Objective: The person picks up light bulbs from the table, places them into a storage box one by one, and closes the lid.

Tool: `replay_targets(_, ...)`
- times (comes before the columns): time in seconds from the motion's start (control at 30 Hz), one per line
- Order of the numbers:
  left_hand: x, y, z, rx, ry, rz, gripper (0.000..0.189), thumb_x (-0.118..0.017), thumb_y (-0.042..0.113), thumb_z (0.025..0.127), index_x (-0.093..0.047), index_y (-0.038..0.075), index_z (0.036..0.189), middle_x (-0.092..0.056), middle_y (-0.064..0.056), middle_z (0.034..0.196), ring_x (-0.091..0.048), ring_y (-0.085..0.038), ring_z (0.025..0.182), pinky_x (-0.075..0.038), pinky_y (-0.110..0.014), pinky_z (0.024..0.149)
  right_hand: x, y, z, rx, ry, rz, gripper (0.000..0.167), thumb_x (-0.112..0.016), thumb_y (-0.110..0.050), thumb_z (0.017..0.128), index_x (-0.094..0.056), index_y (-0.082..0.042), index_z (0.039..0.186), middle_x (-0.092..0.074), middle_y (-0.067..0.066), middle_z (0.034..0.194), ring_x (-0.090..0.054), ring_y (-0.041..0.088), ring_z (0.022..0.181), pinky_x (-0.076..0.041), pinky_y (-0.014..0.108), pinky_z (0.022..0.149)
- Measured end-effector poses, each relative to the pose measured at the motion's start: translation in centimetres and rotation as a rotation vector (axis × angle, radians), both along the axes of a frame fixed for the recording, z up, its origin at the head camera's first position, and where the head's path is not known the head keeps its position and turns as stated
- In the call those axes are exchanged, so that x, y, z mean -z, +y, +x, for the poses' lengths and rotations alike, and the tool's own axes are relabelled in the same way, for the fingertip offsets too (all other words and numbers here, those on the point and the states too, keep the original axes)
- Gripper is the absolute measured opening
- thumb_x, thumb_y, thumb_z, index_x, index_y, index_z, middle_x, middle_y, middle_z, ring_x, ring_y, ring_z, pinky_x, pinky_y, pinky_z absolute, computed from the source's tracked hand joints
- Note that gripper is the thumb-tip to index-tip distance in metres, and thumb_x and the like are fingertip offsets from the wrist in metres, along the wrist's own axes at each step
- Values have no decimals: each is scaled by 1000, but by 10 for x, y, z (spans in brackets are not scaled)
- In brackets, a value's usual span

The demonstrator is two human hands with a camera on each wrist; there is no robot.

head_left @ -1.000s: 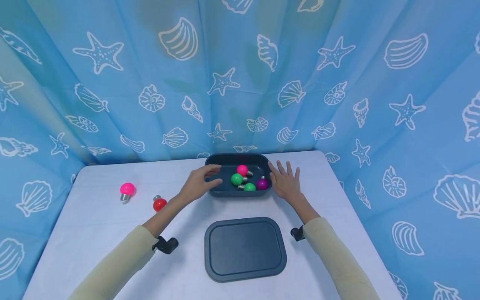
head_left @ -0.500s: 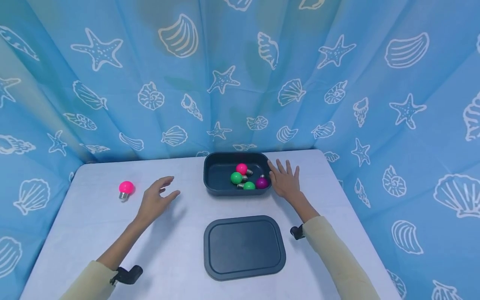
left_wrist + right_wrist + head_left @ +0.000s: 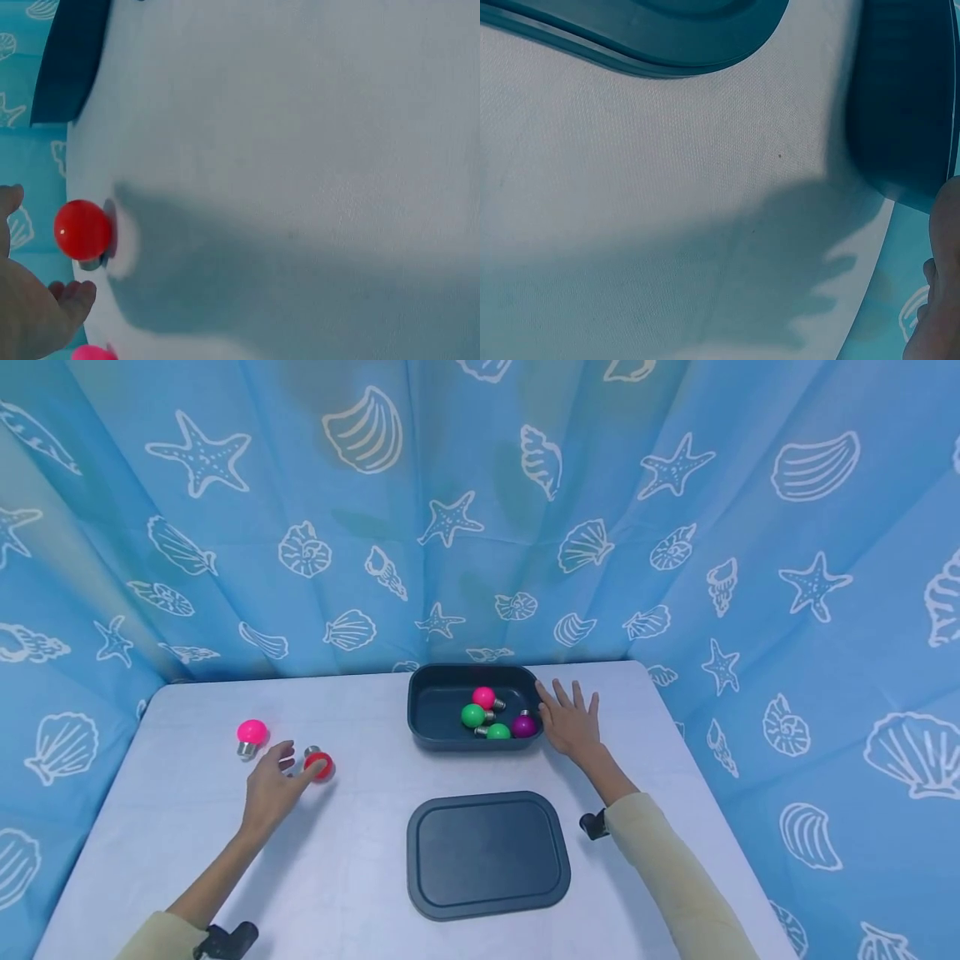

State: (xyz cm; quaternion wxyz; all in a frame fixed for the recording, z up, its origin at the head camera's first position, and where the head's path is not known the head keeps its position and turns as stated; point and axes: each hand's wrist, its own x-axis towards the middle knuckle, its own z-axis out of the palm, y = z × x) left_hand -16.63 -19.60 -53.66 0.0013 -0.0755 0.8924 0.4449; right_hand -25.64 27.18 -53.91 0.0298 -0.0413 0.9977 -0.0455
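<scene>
In the head view my left hand (image 3: 272, 789) is at a red light bulb (image 3: 318, 758) on the left of the table, its thumb overlapping the bulb. From the left wrist view, the red bulb (image 3: 81, 231) sits between the spread thumb and fingers, with gaps on both sides. A pink bulb (image 3: 252, 732) lies just beyond that hand. My right hand (image 3: 573, 727) rests with straight, spread fingers at the right end of a dark box (image 3: 427, 745). Inside the box are a pink bulb (image 3: 483, 697), two green bulbs (image 3: 472, 716) and a purple bulb (image 3: 524, 727).
A dark rectangular lid (image 3: 487, 856) lies flat on the white table (image 3: 367, 893), in front of the box. Behind the table hangs a blue curtain (image 3: 480, 585) with shell and starfish prints, and it continues along both sides.
My left hand has moved from over the box's left end leftward to the red bulb. The right hand has stayed at the box, and the bulbs lie where they were.
</scene>
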Motion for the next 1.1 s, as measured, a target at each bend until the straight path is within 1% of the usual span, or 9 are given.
replay_targets(0.07, 2, 2, 1, -17, -35, -2, 71, -71, 28, 94, -39, -9, 145, -47, -31, 141, -48, -45, 129, -48, -53, 97, 0, 0, 0, 2, -4, 1, 55, -26, -37, 108, -20, -21, 161, -19, 15, 163, -5, 44, 149, 3, 66, 114)
replay_targets(0.17, 5, 3, 3, -23, -63, -17, 70, -69, 30, 94, -41, -11, 143, -51, -32, 137, -51, -45, 126, -50, -51, 96, 2, 1, 0, 5, -8, 3, 55, -26, -37, 109, -20, -22, 161, -19, 15, 164, -5, 44, 149, 3, 66, 114)
replay_targets(0.37, 8, 6, 5, -26, -82, -29, 70, -70, 33, 94, -45, -13, 140, -55, -32, 130, -55, -46, 118, -55, -49, 90, 3, 1, -1, 5, 5, 23, 55, -25, -38, 109, -20, -22, 161, -20, 14, 163, -7, 44, 149, 0, 67, 114)
replay_targets(0.47, 8, 6, 4, -25, -88, -30, 70, -70, 33, 94, -45, -14, 140, -56, -33, 130, -55, -46, 118, -55, -49, 89, 3, 1, -1, 7, 10, 5, 55, -25, -37, 109, -21, -22, 161, -21, 15, 163, -7, 44, 149, 2, 67, 114)
replay_targets(0.57, 8, 7, 2, -18, -94, -22, 69, -70, 31, 94, -45, -14, 140, -55, -33, 131, -55, -46, 118, -55, -49, 90, 2, 1, -1, 11, 9, -8, 55, -25, -38, 108, -21, -23, 161, -20, 14, 163, -6, 43, 149, 4, 66, 114)
replay_targets(0.7, 8, 6, 1, -5, -114, -9, 67, -69, 28, 94, -45, -14, 140, -55, -33, 131, -54, -46, 119, -54, -49, 91, 1, 0, -1, 15, 1, -1, 55, -25, -38, 108, -21, -23, 161, -20, 14, 163, -7, 43, 149, 3, 66, 114)
replay_targets(0.93, 8, 2, -2, 23, -117, -28, 59, -65, 23, 97, -47, -15, 138, -57, -33, 129, -56, -46, 118, -55, -47, 90, 1, -1, -1, 19, 2, 3, 55, -26, -38, 108, -21, -22, 161, -21, 14, 163, -7, 44, 149, 4, 66, 114)
replay_targets(1.1, 7, 0, -4, 49, -117, -35, 59, -66, 22, 97, -47, -15, 138, -57, -34, 129, -56, -47, 117, -55, -47, 89, 0, -2, -2, 25, -2, 3, 55, -25, -39, 108, -21, -23, 161, -21, 13, 163, -7, 43, 149, 3, 66, 114)
